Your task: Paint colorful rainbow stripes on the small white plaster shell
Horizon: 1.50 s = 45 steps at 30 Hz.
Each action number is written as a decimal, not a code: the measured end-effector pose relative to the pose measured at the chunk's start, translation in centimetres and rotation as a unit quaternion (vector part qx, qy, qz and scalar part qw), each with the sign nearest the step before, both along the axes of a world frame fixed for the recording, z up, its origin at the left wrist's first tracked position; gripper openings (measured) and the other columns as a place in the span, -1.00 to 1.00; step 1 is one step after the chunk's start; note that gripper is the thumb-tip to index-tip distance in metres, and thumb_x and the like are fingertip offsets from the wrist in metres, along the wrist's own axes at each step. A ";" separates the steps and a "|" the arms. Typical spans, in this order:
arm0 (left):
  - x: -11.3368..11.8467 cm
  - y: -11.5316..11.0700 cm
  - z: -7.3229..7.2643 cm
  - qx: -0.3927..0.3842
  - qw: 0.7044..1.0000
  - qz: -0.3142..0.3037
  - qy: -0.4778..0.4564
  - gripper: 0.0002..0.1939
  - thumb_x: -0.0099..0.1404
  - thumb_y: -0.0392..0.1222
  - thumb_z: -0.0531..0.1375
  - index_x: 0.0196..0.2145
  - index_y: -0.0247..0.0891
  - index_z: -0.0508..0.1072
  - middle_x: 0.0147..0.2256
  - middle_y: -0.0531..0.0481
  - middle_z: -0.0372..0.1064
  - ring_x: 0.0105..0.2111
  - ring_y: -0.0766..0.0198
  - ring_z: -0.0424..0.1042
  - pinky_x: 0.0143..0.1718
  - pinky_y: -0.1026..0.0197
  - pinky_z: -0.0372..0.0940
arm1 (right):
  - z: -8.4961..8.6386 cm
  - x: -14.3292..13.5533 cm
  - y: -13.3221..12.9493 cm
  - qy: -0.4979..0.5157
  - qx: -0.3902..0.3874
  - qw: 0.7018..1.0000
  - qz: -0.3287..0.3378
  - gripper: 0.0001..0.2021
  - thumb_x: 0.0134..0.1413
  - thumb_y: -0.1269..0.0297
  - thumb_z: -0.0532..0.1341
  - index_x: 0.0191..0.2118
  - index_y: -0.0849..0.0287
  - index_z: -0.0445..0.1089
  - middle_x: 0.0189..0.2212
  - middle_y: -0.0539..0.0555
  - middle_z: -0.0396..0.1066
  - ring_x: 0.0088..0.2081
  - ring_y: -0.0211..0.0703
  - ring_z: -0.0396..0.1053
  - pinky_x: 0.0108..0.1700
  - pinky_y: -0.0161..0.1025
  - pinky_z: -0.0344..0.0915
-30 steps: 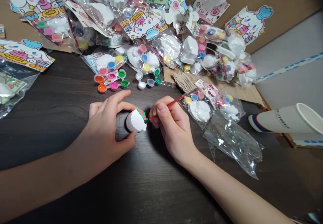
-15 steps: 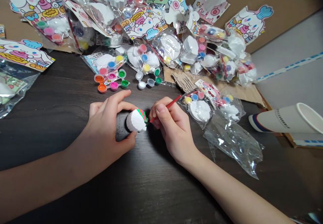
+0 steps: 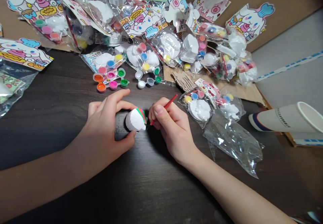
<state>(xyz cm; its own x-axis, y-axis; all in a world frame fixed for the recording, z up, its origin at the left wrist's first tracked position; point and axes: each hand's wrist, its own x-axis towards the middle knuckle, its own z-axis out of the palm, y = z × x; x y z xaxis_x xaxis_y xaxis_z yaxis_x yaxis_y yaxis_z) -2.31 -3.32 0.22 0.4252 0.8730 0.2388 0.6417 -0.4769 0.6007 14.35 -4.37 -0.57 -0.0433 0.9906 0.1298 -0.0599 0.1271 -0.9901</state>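
Note:
A small white plaster seashell (image 3: 134,120) with green, pink and orange stripes on its right edge rests on the dark table. My left hand (image 3: 109,121) holds it between thumb and fingers at its left side. Pinched in my right hand (image 3: 170,124) is a red paintbrush (image 3: 171,101), its tip at the shell's striped right edge. Behind the hands, one group of open paint pots (image 3: 113,84) shows orange, pink and green. Beside it, a second group of paint pots (image 3: 150,82) holds white, grey and green.
Clear bags (image 3: 169,45) with white figures and paint pots pile up along the back. A paper cup (image 3: 285,118) leans at the right, by a crumpled clear bag (image 3: 234,143). Another packet (image 3: 22,56) lies at the left. Torn cardboard (image 3: 183,81) sits behind my right hand.
The brush in my right hand has tilted more upright, and its tip has shifted slightly down along the shell's edge. My left hand keeps its hold on the seashell.

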 end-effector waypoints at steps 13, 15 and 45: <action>0.1 0.1 0.2 -0.019 1.000 0.008 -0.007 -0.43 0.10 -0.24 0.10 0.07 -0.08 0.02 -0.13 0.04 0.47 -0.06 0.02 0.38 -0.02 -0.08 0.15 | -0.3 -0.3 0.4 0.072 -0.016 0.997 -0.031 -0.72 0.15 0.12 0.18 -0.49 0.15 0.21 -0.63 -0.12 0.11 -0.57 -0.37 0.08 -0.52 -0.34 0.04; 0.1 0.0 0.2 -0.015 1.000 0.004 -0.005 -0.43 0.11 -0.23 0.10 0.08 -0.10 0.01 -0.12 0.03 0.46 -0.05 0.04 0.38 -0.01 -0.08 0.15 | -0.3 -0.3 0.4 0.064 -0.015 0.997 -0.030 -0.72 0.16 0.12 0.17 -0.48 0.15 0.21 -0.62 -0.12 0.12 -0.57 -0.37 0.08 -0.51 -0.34 0.04; 0.2 0.1 0.1 -0.012 1.000 0.002 -0.007 -0.43 0.10 -0.25 0.10 0.07 -0.11 0.02 -0.14 0.02 0.48 -0.06 0.03 0.40 -0.02 -0.08 0.16 | 0.1 -0.1 0.0 -0.004 -0.007 1.000 -0.013 -0.69 0.18 0.12 0.15 -0.51 0.17 0.21 -0.59 -0.10 0.16 -0.55 -0.38 0.07 -0.48 -0.33 0.05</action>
<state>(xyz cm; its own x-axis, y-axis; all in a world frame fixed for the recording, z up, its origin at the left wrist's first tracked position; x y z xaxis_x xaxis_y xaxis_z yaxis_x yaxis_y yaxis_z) -2.15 -3.20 0.30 0.4184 0.8803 0.2235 0.6348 -0.4595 0.6213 14.29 -4.32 -0.47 -0.0189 0.9932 0.1151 -0.0485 0.1140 -0.9923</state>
